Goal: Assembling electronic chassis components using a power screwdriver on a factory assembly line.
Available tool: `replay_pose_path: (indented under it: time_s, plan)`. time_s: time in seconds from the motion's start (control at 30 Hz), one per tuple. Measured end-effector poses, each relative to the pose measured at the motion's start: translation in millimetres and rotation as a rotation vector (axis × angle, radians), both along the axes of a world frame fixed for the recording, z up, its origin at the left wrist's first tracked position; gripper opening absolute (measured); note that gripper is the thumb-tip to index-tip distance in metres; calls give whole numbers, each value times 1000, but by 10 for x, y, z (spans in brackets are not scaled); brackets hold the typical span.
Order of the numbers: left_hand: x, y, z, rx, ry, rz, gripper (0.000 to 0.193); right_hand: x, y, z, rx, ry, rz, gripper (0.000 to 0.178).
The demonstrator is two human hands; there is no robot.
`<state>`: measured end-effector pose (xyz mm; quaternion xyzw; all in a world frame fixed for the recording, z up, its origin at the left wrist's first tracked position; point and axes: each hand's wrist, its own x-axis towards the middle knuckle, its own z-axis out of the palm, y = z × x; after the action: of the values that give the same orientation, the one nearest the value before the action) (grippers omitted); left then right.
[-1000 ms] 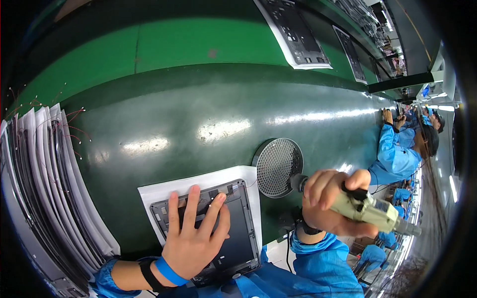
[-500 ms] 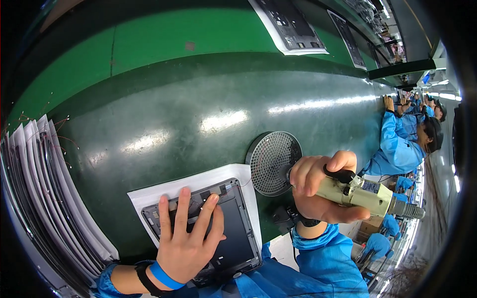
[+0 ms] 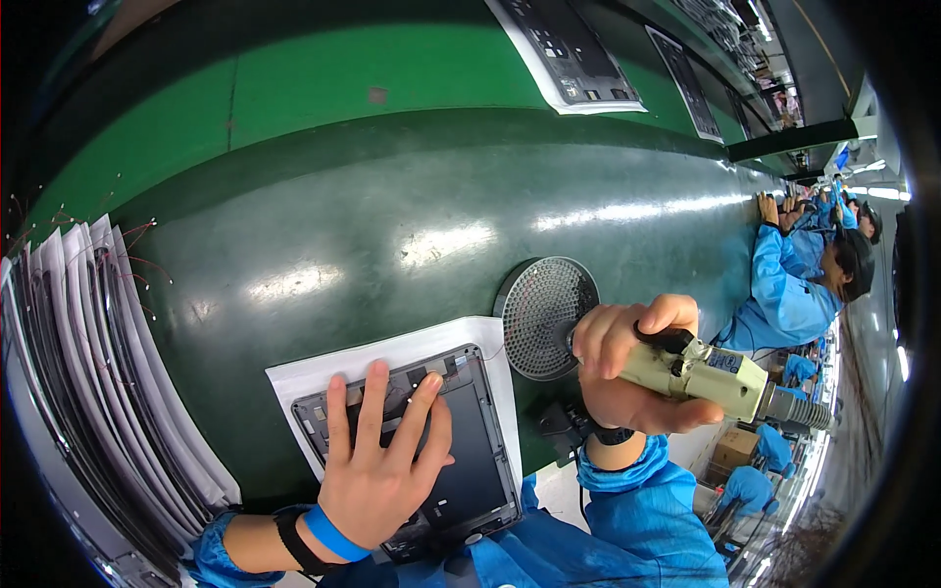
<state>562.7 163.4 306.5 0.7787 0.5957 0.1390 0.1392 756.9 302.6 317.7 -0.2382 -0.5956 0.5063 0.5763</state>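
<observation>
My left hand (image 3: pixel 377 485) lies with fingers spread over the upper part of a dark tablet-like housing (image 3: pixel 469 485), which rests on a white foam-like sheet (image 3: pixel 338 359) close to my body. A thin wire shows at the housing's top right corner. With my right hand (image 3: pixel 622 382) I grip a cream-coloured electric screwdriver (image 3: pixel 730 380), its cable end pointing right. Its front end is at the round black dish (image 3: pixel 534 316) full of small holes, beside the housing. My fingers partly cover the front end, and I cannot tell whether its tip touches the dish.
Several housings in white sheets (image 3: pixel 147 392) stand stacked on the left, thin wires sticking out. More housings (image 3: pixel 578 59) lie on the green strip (image 3: pixel 323 83) beyond the dark green table (image 3: pixel 392 196). People in blue (image 3: pixel 784 294) sit along the right.
The view has shifted slightly, so the housing and stack appear a little further right. Both hands keep nearly the same hold and place; the screwdriver is still at the dish.
</observation>
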Motion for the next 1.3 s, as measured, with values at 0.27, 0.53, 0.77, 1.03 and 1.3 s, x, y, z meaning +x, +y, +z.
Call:
replay_pose_path:
  time_s: [0.27,0.53,0.77,1.03,1.3]
  plan:
    - [25,19,-2,-2,-1,2,57,24,17,7,29,-12,-8,83]
    - [4,-9,13,0,0,10,56,-34,24,37,31,-16,14,81]
    - [-45,-37,-6,79,26,-44,47,-238,-262,530,130,107,132,74]
    - [-82,-89,-50,100,-29,6,39,-872,-423,186,9,186,305,80]
    - [-33,-103,-105,134,-47,25,35,-857,-459,103,-62,96,331,86]
